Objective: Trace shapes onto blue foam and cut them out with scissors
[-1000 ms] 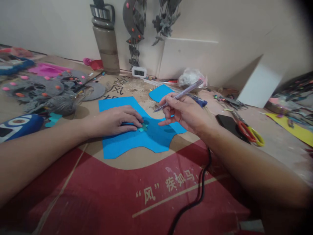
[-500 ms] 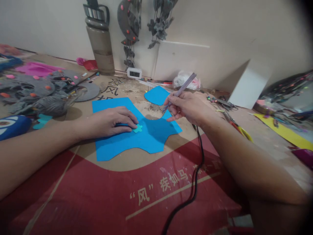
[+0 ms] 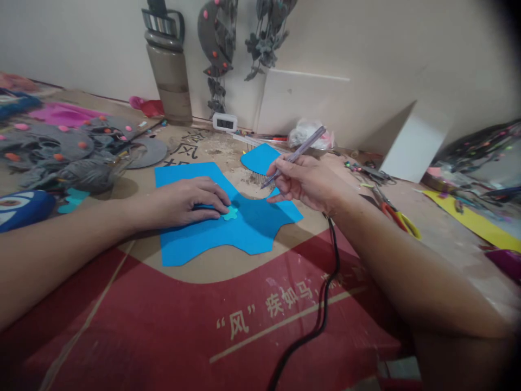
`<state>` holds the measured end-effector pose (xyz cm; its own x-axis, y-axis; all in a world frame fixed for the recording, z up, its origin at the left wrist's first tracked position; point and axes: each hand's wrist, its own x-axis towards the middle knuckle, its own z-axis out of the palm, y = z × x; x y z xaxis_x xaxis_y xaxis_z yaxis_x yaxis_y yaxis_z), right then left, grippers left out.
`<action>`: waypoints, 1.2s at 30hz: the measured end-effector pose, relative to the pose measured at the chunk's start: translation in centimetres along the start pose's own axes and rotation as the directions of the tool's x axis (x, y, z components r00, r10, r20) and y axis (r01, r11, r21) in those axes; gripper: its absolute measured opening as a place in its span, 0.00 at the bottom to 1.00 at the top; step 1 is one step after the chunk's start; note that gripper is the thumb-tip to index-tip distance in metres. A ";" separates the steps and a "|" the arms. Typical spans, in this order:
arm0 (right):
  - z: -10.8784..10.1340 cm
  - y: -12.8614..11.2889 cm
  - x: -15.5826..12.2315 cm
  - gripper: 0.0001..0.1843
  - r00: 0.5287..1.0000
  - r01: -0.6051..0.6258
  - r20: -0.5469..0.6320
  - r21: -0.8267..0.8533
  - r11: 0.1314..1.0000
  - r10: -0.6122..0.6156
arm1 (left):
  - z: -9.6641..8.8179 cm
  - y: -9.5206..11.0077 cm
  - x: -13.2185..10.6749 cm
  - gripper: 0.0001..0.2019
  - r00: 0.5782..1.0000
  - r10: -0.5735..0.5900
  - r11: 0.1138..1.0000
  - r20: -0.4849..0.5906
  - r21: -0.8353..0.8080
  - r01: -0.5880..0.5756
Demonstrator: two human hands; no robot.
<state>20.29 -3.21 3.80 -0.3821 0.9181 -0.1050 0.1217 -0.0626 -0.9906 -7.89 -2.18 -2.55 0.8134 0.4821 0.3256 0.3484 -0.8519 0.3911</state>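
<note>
My left hand [image 3: 197, 200] lies palm down on a bright blue sheet [image 3: 183, 247] with curved, cut-out edges. Its thumb and fingertips press on the edge of a small teal flower-shaped cutout [image 3: 231, 213], with a gap between thumb and fingers. A slim, greyish pen [image 3: 303, 145] is pinched in my right hand [image 3: 303, 179]. The pen's tip hovers near the sheet's far curved edge, apart from the flower. Behind it lies a second blue piece [image 3: 260, 157], with a rounded side.
A tall water bottle [image 3: 169, 76] and a small digital clock [image 3: 224, 122] stand by the wall. Scissors [image 3: 399, 217] lie right of my forearm. A black cable [image 3: 325, 304] crosses the red-printed cardboard [image 3: 163, 336]. Grey felt pieces [image 3: 52, 146] and a blue tape dispenser-like object [image 3: 28, 209] sit left.
My right hand has shifted slightly left, and the pen tilts lower with its tip further left. My left hand stays on the flower cutout.
</note>
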 end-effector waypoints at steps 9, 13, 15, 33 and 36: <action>0.4 -0.3 -0.2 0.15 0.999 -0.038 0.013 0.027 0.999 0.038 | 0.0 -0.1 0.0 0.12 1.000 0.002 1.000 -0.002 0.007 -0.002; -0.5 -1.0 -0.3 0.14 0.998 -0.060 0.010 -0.016 0.998 0.060 | 0.1 -0.2 0.0 0.12 1.000 -0.006 1.000 -0.008 0.005 0.006; -0.6 -1.0 -0.3 0.14 0.996 -0.080 0.030 -0.019 0.997 0.081 | 0.1 -0.1 0.0 0.12 1.000 -0.004 1.000 -0.008 -0.001 0.004; 1.0 0.4 -0.4 0.13 0.998 -0.026 0.058 0.084 0.996 0.021 | -0.3 0.5 0.1 0.10 1.000 0.000 1.000 0.022 -0.008 0.000; 2.2 0.7 -0.7 0.14 0.997 0.055 0.033 0.204 0.977 -0.063 | -0.4 0.6 0.1 0.10 0.999 0.012 1.000 0.031 0.001 -0.012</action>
<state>18.67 -4.74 2.97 -0.4186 0.9070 -0.0451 -0.0889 -0.0903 -0.9919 -7.78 -2.57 -1.94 0.8316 0.4655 0.3029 0.3392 -0.8576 0.3866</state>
